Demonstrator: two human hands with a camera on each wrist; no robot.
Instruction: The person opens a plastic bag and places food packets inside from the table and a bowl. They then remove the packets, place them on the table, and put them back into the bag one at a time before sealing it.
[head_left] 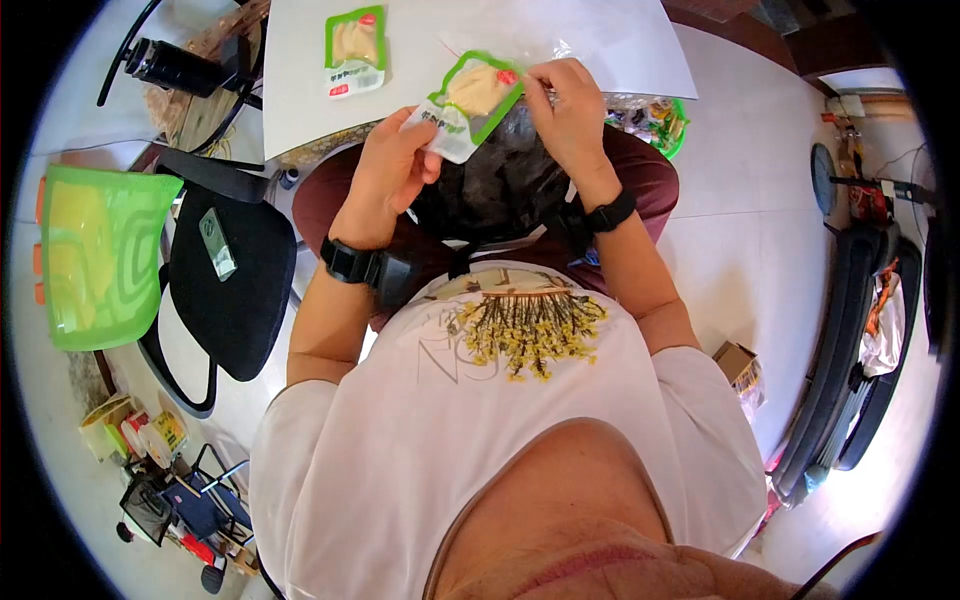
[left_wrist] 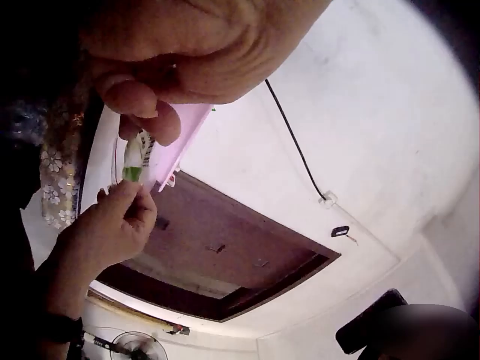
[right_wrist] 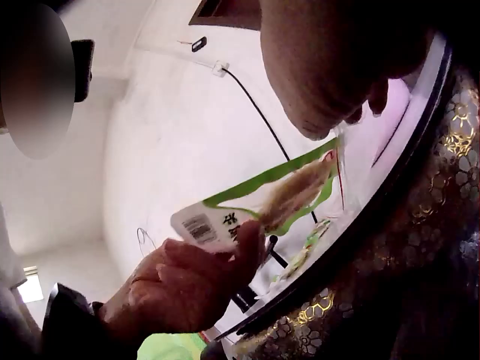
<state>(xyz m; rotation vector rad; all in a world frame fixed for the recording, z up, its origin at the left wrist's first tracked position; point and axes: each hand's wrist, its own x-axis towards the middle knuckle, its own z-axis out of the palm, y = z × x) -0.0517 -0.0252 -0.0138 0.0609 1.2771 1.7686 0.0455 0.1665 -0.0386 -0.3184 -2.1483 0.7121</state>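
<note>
A green-and-white food packet with pale food showing through its window is held above the lap, at the table's near edge. My left hand grips its white printed end, with the thumb across the front. At the opposite green end, my right hand pinches the edge between thumb and fingertips. The left wrist view shows the packet nearly edge-on between both hands. In the right wrist view its barcode and window show. A second, similar packet lies on the white table, to the left.
Clear plastic wrap lies on the table behind the right hand. A black bag sits between the knees. Beside the right knee stands a green basket of small wrapped items. A black chair with a green back is on the left.
</note>
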